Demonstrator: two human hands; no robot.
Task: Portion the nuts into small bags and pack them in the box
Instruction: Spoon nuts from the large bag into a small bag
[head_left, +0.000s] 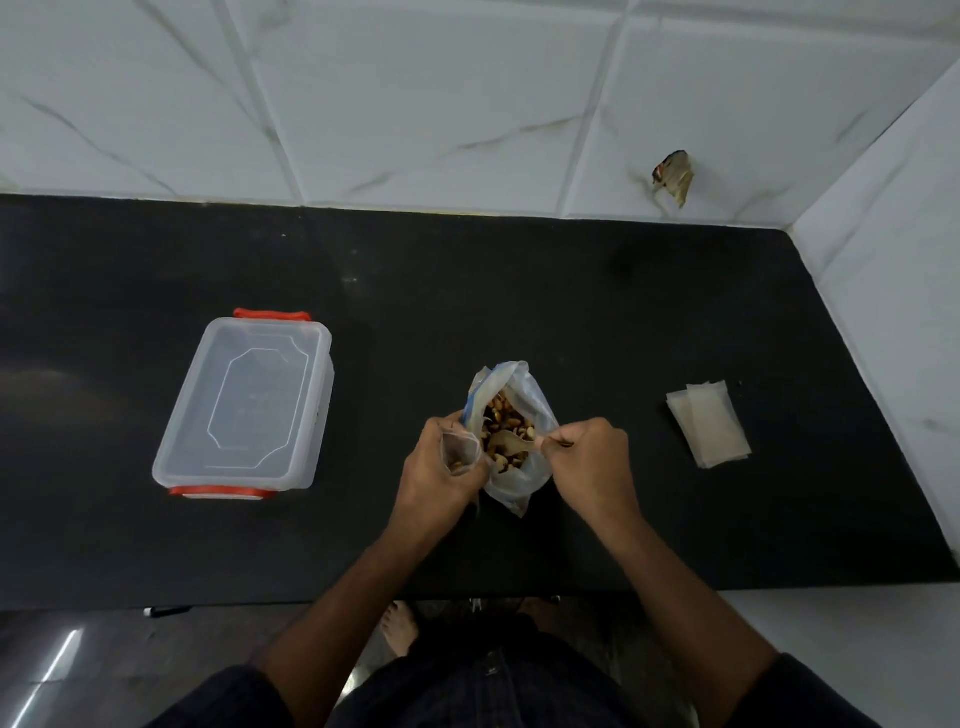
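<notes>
While the big bag of nuts (511, 431) stands open mid-counter, the left hand (441, 467) pinches a small bag (460, 449) just left of it, and the right hand (589, 457) grips a spoon (511, 444) dipped inside. Both bags look light, limp and slippery, best held at the rim. Left of the big bag sits the lidded box (249, 405), to its right the spare bags (709, 423), with open counter around.

The person wears a dark top (483, 691) with short sleeves (810, 696). The forearms are bare. One foot (400, 631) is bare too.
</notes>
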